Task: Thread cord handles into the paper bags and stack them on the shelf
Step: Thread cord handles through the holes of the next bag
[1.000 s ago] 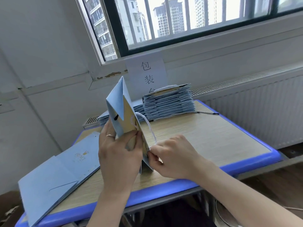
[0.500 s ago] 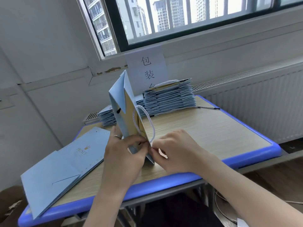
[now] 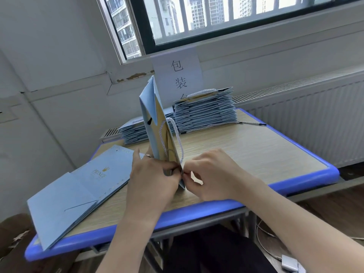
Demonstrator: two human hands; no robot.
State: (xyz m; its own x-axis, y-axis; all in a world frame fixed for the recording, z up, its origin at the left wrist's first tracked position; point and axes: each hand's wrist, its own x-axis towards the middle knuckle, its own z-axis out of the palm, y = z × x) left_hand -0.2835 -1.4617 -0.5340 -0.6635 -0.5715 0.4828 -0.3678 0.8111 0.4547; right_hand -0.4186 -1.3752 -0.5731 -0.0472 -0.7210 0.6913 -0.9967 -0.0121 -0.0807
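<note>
At the far left of the wood-topped table with a blue rim (image 3: 275, 186) lie a few flat light-blue paper bags with a gold crown print (image 3: 78, 194). No cord shows on them, so they are probably waiting their turn. Behind them, by the wall, sits a low pile of folded blue bags (image 3: 134, 131). The left hand (image 3: 151, 180) has its fingers curled round the near end of the upright light-blue paper bag with a gold lining (image 3: 152, 123), which it holds on end over the table's front half, touching the right hand's fingertips. A white twisted cord handle (image 3: 178, 138) loops up from that near end along the bag's right face. The right hand (image 3: 212, 174) pinches at the bag's edge between thumb and forefinger, seemingly on the cord's end, though the end itself is hidden. By my reading this handle is nearly seated and needs only pulling through or securing. I cannot tell whether the bag's other side has its cord. Further right at the back stands a taller stack of folded blue bags (image 3: 204, 111), whose top bag shows a white cord, so these look finished. One loose white cord with a dark tip (image 3: 252, 123) lies beside it. No shelf is plainly visible, so the stacking seems largely ahead for the unthreaded bags.
</note>
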